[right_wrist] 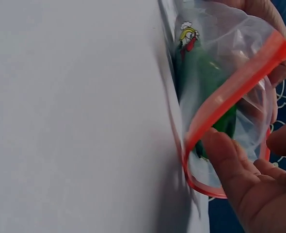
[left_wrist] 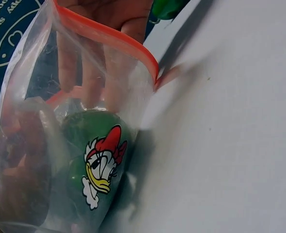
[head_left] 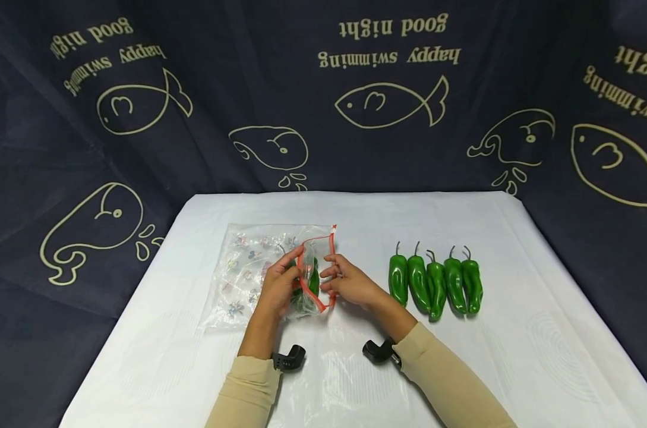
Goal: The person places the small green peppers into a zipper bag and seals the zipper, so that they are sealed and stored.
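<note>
A clear zip bag (head_left: 232,252) with a red-edged mouth and cartoon prints lies on the white table. My left hand (head_left: 277,288) pinches the upper side of its mouth, which gapes toward the right. Inside, near the opening, is at least one green pepper (head_left: 314,279); film and fingers partly cover it. The same green pepper (left_wrist: 89,127) shows through the plastic in the left wrist view. My right hand (head_left: 352,284) is at the mouth with fingers spread and nothing in them. In the right wrist view its fingers (right_wrist: 223,148) reach just by the red rim (right_wrist: 240,82).
Several green peppers (head_left: 454,285) lie side by side on the table (head_left: 355,214), right of the right hand, with stems pointing away. A dark curtain (head_left: 280,71) with fish drawings hangs behind the table and at both sides. Black bands sit on both wrists.
</note>
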Motion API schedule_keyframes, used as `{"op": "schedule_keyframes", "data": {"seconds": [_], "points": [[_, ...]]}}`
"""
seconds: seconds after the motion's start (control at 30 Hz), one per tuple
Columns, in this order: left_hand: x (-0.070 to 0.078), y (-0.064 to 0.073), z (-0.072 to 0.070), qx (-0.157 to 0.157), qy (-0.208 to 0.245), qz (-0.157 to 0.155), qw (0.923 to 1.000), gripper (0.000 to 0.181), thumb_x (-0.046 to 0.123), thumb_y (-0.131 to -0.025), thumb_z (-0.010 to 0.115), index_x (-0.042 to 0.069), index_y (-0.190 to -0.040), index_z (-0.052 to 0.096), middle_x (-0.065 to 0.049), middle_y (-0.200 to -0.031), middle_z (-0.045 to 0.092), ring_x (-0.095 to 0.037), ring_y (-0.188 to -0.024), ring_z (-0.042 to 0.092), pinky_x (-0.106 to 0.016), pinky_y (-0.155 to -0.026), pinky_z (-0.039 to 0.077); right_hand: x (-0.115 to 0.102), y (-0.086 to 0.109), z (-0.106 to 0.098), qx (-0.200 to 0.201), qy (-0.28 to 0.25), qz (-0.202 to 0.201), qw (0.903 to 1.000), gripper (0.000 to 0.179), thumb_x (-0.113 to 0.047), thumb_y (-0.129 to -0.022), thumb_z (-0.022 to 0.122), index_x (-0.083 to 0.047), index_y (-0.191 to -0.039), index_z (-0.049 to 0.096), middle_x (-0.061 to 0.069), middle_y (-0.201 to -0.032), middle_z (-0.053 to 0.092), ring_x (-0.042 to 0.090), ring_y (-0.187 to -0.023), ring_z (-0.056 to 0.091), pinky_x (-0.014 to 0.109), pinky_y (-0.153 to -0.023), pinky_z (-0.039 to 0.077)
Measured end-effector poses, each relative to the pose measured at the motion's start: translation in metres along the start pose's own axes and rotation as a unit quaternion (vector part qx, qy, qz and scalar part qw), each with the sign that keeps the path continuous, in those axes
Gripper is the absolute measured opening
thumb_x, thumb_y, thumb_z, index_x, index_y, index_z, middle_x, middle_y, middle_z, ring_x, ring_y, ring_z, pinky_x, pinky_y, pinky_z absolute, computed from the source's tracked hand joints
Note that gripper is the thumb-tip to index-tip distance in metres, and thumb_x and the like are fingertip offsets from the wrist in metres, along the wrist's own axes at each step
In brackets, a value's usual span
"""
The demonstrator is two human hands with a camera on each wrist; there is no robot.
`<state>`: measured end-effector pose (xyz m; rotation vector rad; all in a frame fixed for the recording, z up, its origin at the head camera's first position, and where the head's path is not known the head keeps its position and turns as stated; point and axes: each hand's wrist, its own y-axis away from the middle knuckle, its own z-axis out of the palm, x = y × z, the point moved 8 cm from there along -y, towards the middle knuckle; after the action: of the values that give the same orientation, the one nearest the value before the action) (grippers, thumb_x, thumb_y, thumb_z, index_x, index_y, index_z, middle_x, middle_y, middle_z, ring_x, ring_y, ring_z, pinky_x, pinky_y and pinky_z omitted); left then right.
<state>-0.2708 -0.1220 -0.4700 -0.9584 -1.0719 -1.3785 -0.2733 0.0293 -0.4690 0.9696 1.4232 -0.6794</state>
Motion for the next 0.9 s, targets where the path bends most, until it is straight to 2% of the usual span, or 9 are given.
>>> {"op": "schedule_keyframes", "data": {"seconds": [0.27, 0.37, 0.53, 0.67, 0.9], "points": [[0.001, 0.002, 0.0, 0.0, 0.003, 0.004, 1.0, 0.059, -0.01, -0.085, 0.05, 0.002, -0.142, 0.053, -0.019, -0.14, 0.051, -0.013, -0.086, 0.067, -0.021, -0.061, 0.053, -0.017, 0.015, -0.021, 0.026, 0.05, -0.039, 0.9976, 0.058, 0.0, -0.092, 0.05, 0.001, -0.148, 0.036, 0.028, -0.13, 0.052, 0.043, -0.107, 0.061, 0.047, -0.087, 0.055], [0.002, 0.003, 0.0, -0.001, 0.004, 0.004, 1.0, 0.059, -0.01, -0.085, 0.05, 0.003, -0.142, 0.053, -0.019, -0.14, 0.051, -0.014, -0.086, 0.066, -0.021, -0.061, 0.053, -0.018, 0.02, -0.035, 0.036, 0.078, -0.047, 0.9952, 0.058, -0.004, -0.091, 0.052, 0.001, -0.147, 0.037, 0.026, -0.132, 0.053, 0.038, -0.108, 0.061, 0.047, -0.087, 0.055], [0.001, 0.003, 0.0, -0.003, 0.005, 0.005, 1.0, 0.058, -0.01, -0.086, 0.05, 0.004, -0.142, 0.055, -0.018, -0.139, 0.052, -0.014, -0.085, 0.066, -0.022, -0.06, 0.053, -0.023, 0.038, -0.062, 0.057, 0.152, -0.045, 0.9856, 0.054, -0.014, -0.095, 0.056, -0.007, -0.147, 0.041, 0.021, -0.134, 0.055, 0.03, -0.111, 0.06, 0.042, -0.087, 0.051], [0.0, 0.003, 0.0, -0.002, 0.005, 0.002, 1.0, 0.057, -0.009, -0.086, 0.051, 0.005, -0.141, 0.056, -0.018, -0.137, 0.053, -0.015, -0.085, 0.065, -0.022, -0.06, 0.053, -0.024, 0.053, -0.083, 0.066, 0.195, -0.038, 0.9779, 0.052, -0.02, -0.098, 0.057, -0.011, -0.148, 0.041, 0.019, -0.138, 0.053, 0.032, -0.116, 0.058, 0.045, -0.09, 0.05], [0.001, 0.003, -0.001, 0.003, -0.003, 0.004, 1.0, 0.058, -0.009, -0.086, 0.051, 0.005, -0.141, 0.056, -0.018, -0.137, 0.053, -0.014, -0.085, 0.065, -0.022, -0.061, 0.053, -0.02, 0.072, -0.12, 0.069, 0.248, -0.037, 0.9656, 0.053, -0.024, -0.102, 0.056, -0.008, -0.149, 0.039, 0.022, -0.141, 0.048, 0.037, -0.12, 0.055, 0.051, -0.091, 0.05]]}}
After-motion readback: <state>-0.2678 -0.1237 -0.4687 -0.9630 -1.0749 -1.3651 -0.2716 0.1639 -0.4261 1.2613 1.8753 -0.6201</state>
